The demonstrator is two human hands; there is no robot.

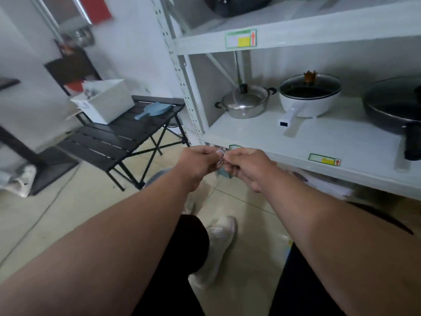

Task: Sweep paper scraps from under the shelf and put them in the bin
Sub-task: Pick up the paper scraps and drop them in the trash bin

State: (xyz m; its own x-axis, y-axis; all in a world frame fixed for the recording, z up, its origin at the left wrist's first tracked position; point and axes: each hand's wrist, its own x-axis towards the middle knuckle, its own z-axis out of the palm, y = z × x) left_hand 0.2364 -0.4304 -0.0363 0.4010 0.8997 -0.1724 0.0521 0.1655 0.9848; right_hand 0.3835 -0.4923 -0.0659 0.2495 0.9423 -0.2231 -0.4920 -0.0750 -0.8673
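Observation:
Both my hands are stretched out in front of the white metal shelf (296,142). My left hand (198,160) and my right hand (246,165) pinch a small piece of paper (220,157) between their fingertips, close together, just before the edge of the lower board. A bit of blue-green shows under my right hand. A blue dustpan (153,110) lies on the black folding table (114,137) at the left. A white bin (104,100) with scraps inside stands on the same table. The floor under the shelf is mostly hidden by my arms.
Pots and pans stand on the shelf: a steel pot (245,101), a white lidded pan (309,94), a dark frying pan (396,106). A black pedestal base (50,165) and a cable (45,210) are on the tiled floor at left. My shoes (218,245) are below.

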